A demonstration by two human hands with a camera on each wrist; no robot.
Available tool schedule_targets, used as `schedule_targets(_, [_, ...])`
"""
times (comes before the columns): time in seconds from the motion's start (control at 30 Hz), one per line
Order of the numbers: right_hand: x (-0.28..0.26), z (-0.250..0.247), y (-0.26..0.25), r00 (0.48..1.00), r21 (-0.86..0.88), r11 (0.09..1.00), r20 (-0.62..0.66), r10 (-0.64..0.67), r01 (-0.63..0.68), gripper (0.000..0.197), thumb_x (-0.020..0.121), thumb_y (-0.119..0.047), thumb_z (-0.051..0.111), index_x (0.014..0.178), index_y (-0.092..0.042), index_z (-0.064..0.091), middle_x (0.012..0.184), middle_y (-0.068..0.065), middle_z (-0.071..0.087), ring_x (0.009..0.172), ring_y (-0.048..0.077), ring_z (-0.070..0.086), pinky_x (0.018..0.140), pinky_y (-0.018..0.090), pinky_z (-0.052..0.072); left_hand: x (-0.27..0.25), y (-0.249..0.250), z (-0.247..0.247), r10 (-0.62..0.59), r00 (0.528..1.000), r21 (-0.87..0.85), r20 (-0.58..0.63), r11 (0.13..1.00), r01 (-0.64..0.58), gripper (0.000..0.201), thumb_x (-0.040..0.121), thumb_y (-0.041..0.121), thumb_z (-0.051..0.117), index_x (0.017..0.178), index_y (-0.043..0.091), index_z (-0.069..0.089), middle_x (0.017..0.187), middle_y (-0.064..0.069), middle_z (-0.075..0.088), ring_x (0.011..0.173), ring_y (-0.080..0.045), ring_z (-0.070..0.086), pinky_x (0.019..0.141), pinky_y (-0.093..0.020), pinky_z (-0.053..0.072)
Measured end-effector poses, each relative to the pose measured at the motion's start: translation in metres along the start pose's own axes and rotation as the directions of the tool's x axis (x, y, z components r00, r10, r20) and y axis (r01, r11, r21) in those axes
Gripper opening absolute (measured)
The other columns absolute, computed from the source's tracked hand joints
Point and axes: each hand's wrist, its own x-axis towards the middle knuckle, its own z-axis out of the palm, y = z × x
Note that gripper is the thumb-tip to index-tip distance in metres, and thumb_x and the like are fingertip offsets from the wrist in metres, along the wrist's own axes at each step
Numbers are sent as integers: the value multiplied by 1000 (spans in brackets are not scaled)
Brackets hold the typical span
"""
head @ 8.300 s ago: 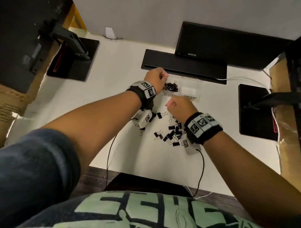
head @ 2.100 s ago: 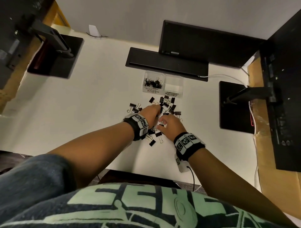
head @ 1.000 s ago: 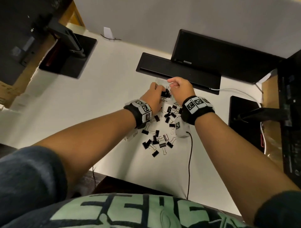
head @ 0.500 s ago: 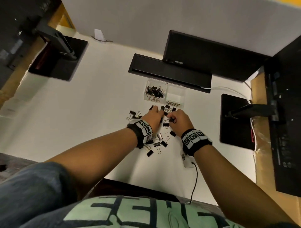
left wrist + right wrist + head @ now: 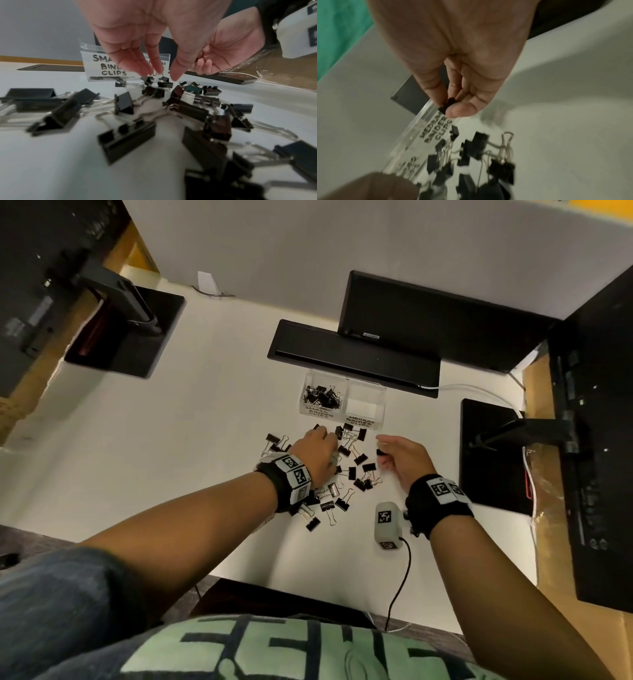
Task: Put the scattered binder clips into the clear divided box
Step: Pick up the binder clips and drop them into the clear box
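Right hand point(image 5: 453, 54) pinches small black clip point(image 5: 447, 104) | left hand point(image 5: 154, 33) loose, empty

I sit at a white desk point(image 5: 144, 440) that meets a plain pale wall point(image 5: 342, 244). A flat black bar point(image 5: 352, 357) lies along the back of the desk, with a black monitor point(image 5: 442, 320) just behind it. Left of the bar stands a black monitor base point(image 5: 137, 337); right of it, another base point(image 5: 489, 453), a white cable point(image 5: 472, 387) between them. Below the desk's near edge, dark wood-grain floor point(image 5: 20, 542).
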Motion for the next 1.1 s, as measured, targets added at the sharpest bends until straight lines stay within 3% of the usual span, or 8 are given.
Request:
schedule_targets(0.07, [-3, -12, -2, 999, 123, 992, -24, 35, -32, 27, 90, 3, 44, 87, -9, 68, 83, 10, 58, 58, 19, 53, 48, 19, 48, 3, 5, 4, 49, 998, 6, 33, 999, -49, 31, 86, 19, 58, 115, 12, 51, 118, -9, 47, 108, -26, 49, 86, -40, 51])
schedule_targets(0.17, [-6, -25, 3, 996, 96, 993, -45, 75, -70, 25, 89, 0, 42, 86, -9, 65, 77, 9, 54, 61, 20, 52, 56, 25, 49, 4, 13, 11, 110, 989, 4, 96, 994, -111, 32, 88, 12, 54, 120, 13, 53, 121, -10, 48, 112, -27, 48, 88, -41, 51])
schedule_targets(0.3, [-8, -27, 14, 998, -309, 950, -52, 39, -53, 11, 87, -16, 55, 84, -9, 63, 68, 5, 55, 60, 20, 51, 59, 29, 44, 4, 14, 15, 87, 983, 49, 164, 994, -96, 33, 88, 9, 54, 120, 15, 55, 120, -9, 50, 115, -27, 47, 90, -45, 51])
schedule_targets(0.43, [-14, -18, 26, 998, -600, 798, -3, -70, 55, 10, 84, -10, 61, 93, -9, 64, 93, 0, 61, 89, 15, 54, 79, 25, 40, 5, 13, 13, 21, 986, 104, 163, 994, -38, 26, 86, 11, 53, 112, 12, 53, 113, -8, 52, 110, -27, 50, 88, -41, 51])
schedule_targets(0.53, [-19, -15, 32, 994, -636, 766, 24, -106, 97, 16, 83, -6, 60, 99, -9, 63, 92, -3, 56, 90, 15, 51, 75, 21, 37, 7, 16, 10, -6, 991, 110, 134, 994, -9, 30, 85, 11, 54, 114, 8, 49, 117, -11, 50, 111, -29, 49, 88, -42, 50])
schedule_targets(0.63, [-23, -10, 38, 990, -664, 736, 58, -129, 134, 13, 83, -9, 62, 96, -12, 62, 80, -8, 52, 82, 15, 51, 63, 20, 36, 6, 28, 13, 69, 995, 73, 71, 995, -75, 31, 87, 22, 53, 115, 9, 51, 118, -10, 51, 111, -28, 49, 88, -42, 50])
schedule_targets(0.77, [-23, -5, 43, 985, -669, 724, 84, -153, 170, 5, 85, -12, 62, 89, -11, 64, 89, -3, 60, 84, 13, 53, 73, 20, 36, 4, 41, 27, 106, 989, 69, 102, 991, -114, 37, 88, 31, 58, 117, 9, 51, 119, -12, 53, 114, -29, 50, 91, -43, 50])
schedule_targets(1.1, [-10, 4, 28, 979, -709, 684, 51, -199, 176, 20, 86, -26, 64, 102, -15, 56, 89, 3, 60, 81, 21, 57, 69, 26, 43, -2, 23, 15, 57, 998, 44, 32, 997, -58, 23, 88, 17, 46, 106, 6, 55, 106, -10, 59, 108, -30, 50, 85, -43, 50])
